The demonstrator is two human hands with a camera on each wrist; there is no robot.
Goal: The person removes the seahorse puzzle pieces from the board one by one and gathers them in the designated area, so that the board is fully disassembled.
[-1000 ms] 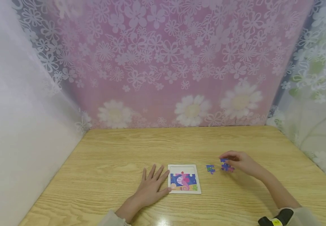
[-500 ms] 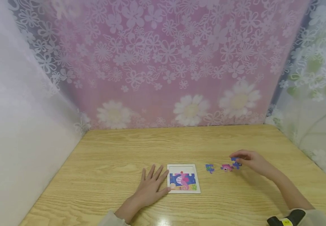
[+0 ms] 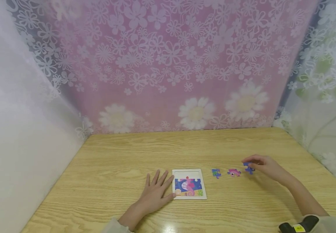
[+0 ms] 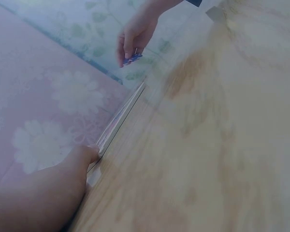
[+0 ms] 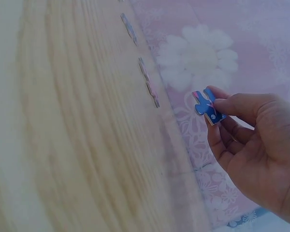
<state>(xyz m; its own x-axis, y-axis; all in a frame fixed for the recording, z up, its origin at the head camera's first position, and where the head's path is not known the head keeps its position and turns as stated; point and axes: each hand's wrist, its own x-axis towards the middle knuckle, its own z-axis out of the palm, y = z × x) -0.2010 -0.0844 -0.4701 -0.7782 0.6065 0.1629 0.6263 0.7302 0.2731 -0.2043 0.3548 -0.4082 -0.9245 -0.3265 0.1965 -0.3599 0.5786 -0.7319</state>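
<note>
My left hand point(image 3: 155, 195) lies on the table with fingers spread, its thumb and forefinger touching the left edge of a white puzzle tray point(image 3: 181, 174). In the tray's lower part, joined jigsaw pieces point(image 3: 196, 184) show a pink seahorse body on blue; the upper part is bare white. Off to the right, my right hand point(image 3: 265, 166) pinches a blue jigsaw piece point(image 5: 210, 107) between thumb and fingers, just above the table as the right wrist view shows. A pink piece with an eye point(image 3: 233, 172) and a blue-green piece point(image 3: 215, 173) lie between tray and right hand.
The wooden table point(image 3: 121, 155) runs back to a pink flowered curtain point(image 3: 168, 64). Pale walls of cloth stand at left and right. A black band with a yellow label point(image 3: 299, 226) is on the right wrist.
My right hand has moved right with the blue jigsaw piece, away from the pink piece, which now shows fully on the table. The left hand and tray have stayed put.
</note>
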